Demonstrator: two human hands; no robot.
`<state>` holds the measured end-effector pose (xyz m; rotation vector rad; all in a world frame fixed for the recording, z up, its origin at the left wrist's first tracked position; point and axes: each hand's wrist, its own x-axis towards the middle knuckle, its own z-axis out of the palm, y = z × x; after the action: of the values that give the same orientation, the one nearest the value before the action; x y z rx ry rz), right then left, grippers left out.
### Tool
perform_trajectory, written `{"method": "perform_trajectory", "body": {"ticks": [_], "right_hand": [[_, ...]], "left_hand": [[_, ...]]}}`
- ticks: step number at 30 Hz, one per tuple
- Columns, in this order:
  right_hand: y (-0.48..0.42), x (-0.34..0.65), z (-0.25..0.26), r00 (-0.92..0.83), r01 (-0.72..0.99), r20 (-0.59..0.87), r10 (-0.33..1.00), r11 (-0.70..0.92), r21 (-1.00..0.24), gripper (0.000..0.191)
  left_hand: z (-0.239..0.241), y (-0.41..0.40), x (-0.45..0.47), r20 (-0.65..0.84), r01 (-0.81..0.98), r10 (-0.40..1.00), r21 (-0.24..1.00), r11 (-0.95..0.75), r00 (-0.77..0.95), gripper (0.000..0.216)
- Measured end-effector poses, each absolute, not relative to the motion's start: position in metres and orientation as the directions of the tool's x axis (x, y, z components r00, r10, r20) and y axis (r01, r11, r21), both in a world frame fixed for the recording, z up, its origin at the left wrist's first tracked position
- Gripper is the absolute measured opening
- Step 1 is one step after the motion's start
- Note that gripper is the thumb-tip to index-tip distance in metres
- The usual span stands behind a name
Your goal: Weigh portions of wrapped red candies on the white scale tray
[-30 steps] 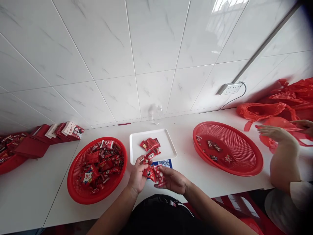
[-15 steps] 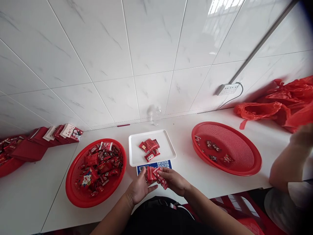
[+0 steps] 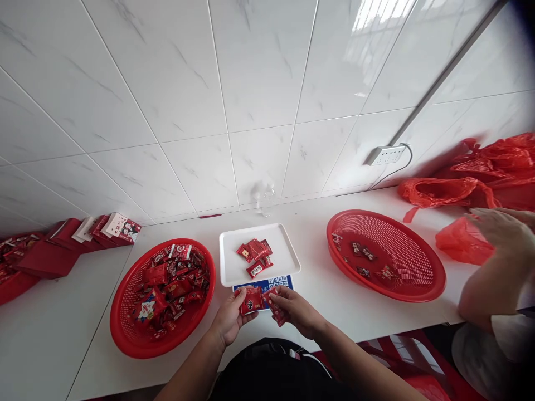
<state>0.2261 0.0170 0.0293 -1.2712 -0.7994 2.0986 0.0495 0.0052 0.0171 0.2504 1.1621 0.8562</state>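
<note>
My left hand [image 3: 230, 317] pinches a flat red snack packet [image 3: 251, 301] by its left side. In my right hand [image 3: 297, 312] is another red packet [image 3: 279, 313], held between thumb and fingers; its inner edge meets the first one. Both hands are over the blue keypad of a scale [image 3: 278, 281]. On the scale's white tray [image 3: 288, 253] lie several small red packets [image 3: 256, 249], gathered near the middle. A red basket [image 3: 121, 334] heaped with red wrapped snacks stands to the left of my left hand.
To the right, a red basket [image 3: 434, 278] holds a few small packets. Beyond it are red plastic bags [image 3: 497, 167] and another person's hands [image 3: 501, 228]. Red and white boxes [image 3: 119, 227] stand at the back left. A power strip [image 3: 385, 155] is on the wall.
My left hand has gone from spread fingers to pinching a packet, which now faces up flat. At right, the other person's hand has moved, and a red bag shows beneath it.
</note>
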Motion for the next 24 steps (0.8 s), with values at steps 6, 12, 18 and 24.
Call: {"method": "perform_trajectory", "body": {"ticks": [6, 12, 18, 24], "right_hand": [[0.018, 0.217, 0.049, -0.35, -0.199, -0.473, 0.809, -0.557, -0.806, 0.041], [0.007, 0.213, 0.055, -0.436, -0.183, -0.392, 0.81, -0.506, -0.843, 0.051], [0.006, 0.218, 0.031, -0.355, 0.019, -0.381, 0.854, -0.401, -0.916, 0.049], [0.008, 0.223, 0.027, -0.306, 0.219, -0.322, 0.896, -0.263, -0.94, 0.049]], "left_hand": [[0.025, 0.002, 0.06, -0.666, -0.475, 0.648, 0.464, 0.748, 0.369, 0.043], [0.022, -0.001, 0.061, -0.647, -0.489, 0.649, 0.448, 0.748, 0.4, 0.034], [0.02, -0.003, 0.062, -0.661, -0.455, 0.637, 0.461, 0.762, 0.397, 0.034], [0.024, -0.002, 0.065, -0.654, -0.391, 0.686, 0.568, 0.724, 0.319, 0.038]]}}
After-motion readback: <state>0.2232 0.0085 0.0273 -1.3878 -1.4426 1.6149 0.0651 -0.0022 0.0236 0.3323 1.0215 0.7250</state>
